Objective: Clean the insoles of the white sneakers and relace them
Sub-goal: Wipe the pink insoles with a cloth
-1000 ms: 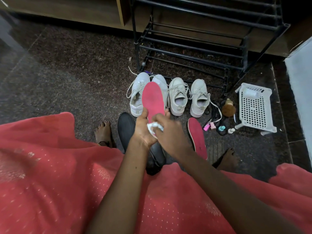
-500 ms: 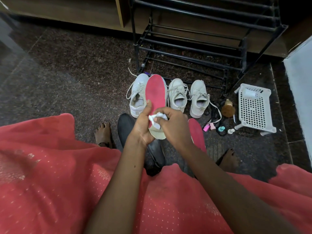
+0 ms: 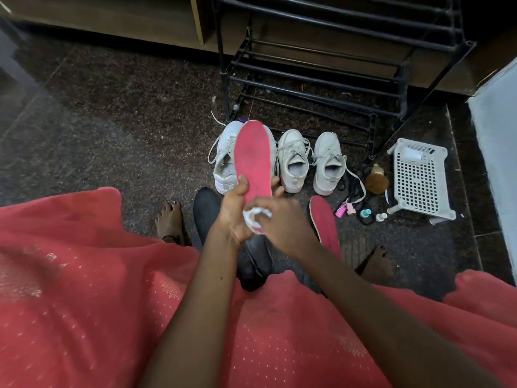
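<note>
My left hand [image 3: 233, 212] grips the heel end of a pink insole [image 3: 253, 159] and holds it upright over the floor. My right hand [image 3: 282, 225] pinches a crumpled white wipe [image 3: 253, 217] against the insole's lower part. A second pink insole [image 3: 324, 222] lies on the floor to the right. Behind them several white sneakers stand in a row: one at the left [image 3: 225, 161] partly hidden by the held insole, and two more [image 3: 293, 161] [image 3: 327, 163] with laces loose.
A black metal shoe rack [image 3: 321, 68] stands behind the sneakers. A white perforated basket [image 3: 419, 180], a brown brush [image 3: 376, 180] and small bottles [image 3: 365, 214] lie to the right. A black shoe [image 3: 208, 208] lies under my hands. My red skirt [image 3: 84, 289] fills the foreground.
The wipe has slid along the lower part of the insole, up half a second ago and back down toward the heel now. My left hand keeps its hold.
</note>
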A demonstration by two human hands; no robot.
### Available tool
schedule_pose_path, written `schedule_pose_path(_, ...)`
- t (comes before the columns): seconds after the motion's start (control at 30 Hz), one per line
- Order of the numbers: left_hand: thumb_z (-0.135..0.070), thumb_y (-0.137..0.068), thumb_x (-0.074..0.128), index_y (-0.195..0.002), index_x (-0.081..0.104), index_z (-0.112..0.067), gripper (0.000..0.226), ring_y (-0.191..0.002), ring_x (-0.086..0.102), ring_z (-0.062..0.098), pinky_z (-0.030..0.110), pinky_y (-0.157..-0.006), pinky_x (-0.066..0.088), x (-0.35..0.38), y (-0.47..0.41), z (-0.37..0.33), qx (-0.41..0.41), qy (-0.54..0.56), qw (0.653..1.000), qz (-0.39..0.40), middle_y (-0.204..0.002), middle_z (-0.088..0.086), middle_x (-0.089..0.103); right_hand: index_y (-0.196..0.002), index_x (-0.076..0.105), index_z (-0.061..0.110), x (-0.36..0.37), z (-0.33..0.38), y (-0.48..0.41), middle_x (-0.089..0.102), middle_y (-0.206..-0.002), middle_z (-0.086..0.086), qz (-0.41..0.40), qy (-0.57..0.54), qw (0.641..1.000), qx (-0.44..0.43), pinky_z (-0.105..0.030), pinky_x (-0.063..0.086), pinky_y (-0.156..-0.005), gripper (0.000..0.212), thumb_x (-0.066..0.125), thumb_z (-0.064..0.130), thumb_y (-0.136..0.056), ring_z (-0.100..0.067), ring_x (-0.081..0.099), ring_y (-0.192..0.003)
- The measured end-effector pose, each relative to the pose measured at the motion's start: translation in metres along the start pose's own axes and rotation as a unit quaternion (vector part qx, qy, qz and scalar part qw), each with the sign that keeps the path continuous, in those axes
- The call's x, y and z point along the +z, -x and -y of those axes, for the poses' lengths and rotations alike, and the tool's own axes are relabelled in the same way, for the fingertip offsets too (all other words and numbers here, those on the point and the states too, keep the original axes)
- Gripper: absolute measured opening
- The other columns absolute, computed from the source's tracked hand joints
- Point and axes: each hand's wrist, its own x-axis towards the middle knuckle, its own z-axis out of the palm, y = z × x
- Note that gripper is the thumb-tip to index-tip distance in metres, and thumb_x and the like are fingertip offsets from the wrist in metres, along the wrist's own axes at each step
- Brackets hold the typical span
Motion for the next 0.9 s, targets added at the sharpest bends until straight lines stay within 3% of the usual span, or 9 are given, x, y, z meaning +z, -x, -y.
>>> schedule_pose_path(0.1,-0.048,-0.100,0.025,-0.120,0.054,-0.003,0.057,-0.094,0.064,0.020,0.042,-0.086,0.048,-0.013,-0.003,-0.001,0.035,0.027,0.999,-0.014,-0.107,0.008,0.066,-0.085,0.075,0.008,-0.001,-0.003,0.015,0.072,-0.080,-0.014,0.064,0.033,0.995,-0.064,-0.010,0.036,-0.058,0.020,0.056,0.009,-0.079,-0.011,0.055,-0.062)
schedule_pose_path(0.2,-0.045,-0.099,0.028,-0.133,0.044,-0.002,0.057,-0.093,0.065,0.024,0.043,-0.083,0.053,-0.006,-0.005,0.002,0.034,0.018,0.999,-0.009,-0.111,0.013,0.063,-0.073,0.074,0.011,-0.012,-0.010,0.008,0.068,-0.062,-0.007,-0.015,0.027,0.998,-0.055,-0.013,0.034,-0.048,0.029,0.049,0.025,-0.077,-0.015,0.052,-0.049)
schedule_pose_path(0.27,-0.042,-0.099,0.030,-0.134,0.042,0.000,0.056,-0.087,0.068,0.026,0.042,-0.078,0.057,0.002,-0.005,0.005,0.035,0.006,0.999,-0.004,-0.106,0.016,0.065,-0.090,0.075,0.011,-0.022,-0.012,-0.005,0.071,-0.076,-0.009,-0.072,0.038,0.997,0.004,-0.009,0.039,-0.053,0.021,0.055,0.015,-0.084,-0.016,0.056,-0.062)
schedule_pose_path(0.33,-0.037,-0.100,0.033,-0.131,0.046,-0.001,0.049,-0.082,0.070,0.026,0.042,-0.075,0.058,0.005,-0.005,0.009,0.044,-0.001,0.999,0.006,-0.097,0.017,0.069,-0.104,0.071,0.013,-0.026,-0.010,-0.024,0.070,-0.092,-0.014,-0.080,0.049,0.995,0.034,-0.026,0.046,-0.069,0.022,0.055,0.011,-0.089,-0.026,0.062,-0.082)
schedule_pose_path(0.5,-0.031,-0.101,0.035,-0.119,0.055,-0.005,0.038,-0.075,0.071,0.021,0.036,-0.071,0.059,0.010,-0.006,0.015,0.035,-0.019,0.999,0.014,-0.086,0.011,0.073,-0.105,0.068,0.003,-0.025,-0.006,-0.055,0.069,-0.095,-0.020,-0.143,0.083,0.984,0.060,-0.040,0.049,-0.078,0.024,0.049,0.004,-0.090,-0.034,0.062,-0.089)
schedule_pose_path(0.6,-0.033,-0.101,0.035,-0.134,0.043,-0.002,0.046,-0.078,0.071,0.024,0.039,-0.068,0.060,0.000,-0.009,0.011,0.062,0.008,0.998,0.000,-0.094,0.015,0.071,-0.106,0.068,0.006,-0.017,-0.008,-0.032,0.069,-0.097,-0.016,-0.130,0.059,0.987,0.080,-0.027,0.050,-0.066,0.024,0.051,0.002,-0.089,-0.026,0.063,-0.082)
schedule_pose_path(0.67,-0.037,-0.099,0.036,-0.141,0.035,-0.002,0.055,-0.082,0.070,0.027,0.041,-0.068,0.059,-0.007,-0.013,0.009,0.068,0.021,0.997,-0.012,-0.114,0.022,0.063,-0.099,0.072,0.010,-0.007,-0.011,-0.007,0.072,-0.091,-0.011,-0.095,0.042,0.991,0.081,-0.012,0.036,-0.052,0.025,0.053,0.001,-0.085,-0.019,0.062,-0.074)
schedule_pose_path(0.73,-0.040,-0.096,0.038,-0.144,0.030,-0.008,0.058,-0.085,0.070,0.028,0.042,-0.068,0.059,-0.010,-0.016,0.011,0.068,0.034,0.997,-0.019,-0.129,0.025,0.053,-0.093,0.074,0.012,0.000,-0.014,0.010,0.073,-0.087,-0.009,-0.071,0.018,0.994,0.081,-0.010,0.034,-0.054,0.028,0.054,-0.001,-0.080,-0.018,0.064,-0.074)
schedule_pose_path(0.9,-0.033,-0.098,0.039,-0.133,0.042,-0.001,0.047,-0.077,0.071,0.027,0.042,-0.065,0.059,-0.006,-0.014,0.020,0.065,0.016,0.998,-0.011,-0.103,0.020,0.065,-0.099,0.073,0.010,-0.010,-0.020,-0.006,0.072,-0.089,-0.012,-0.114,0.051,0.989,0.081,-0.007,0.039,-0.054,0.024,0.055,0.002,-0.086,-0.015,0.059,-0.070)
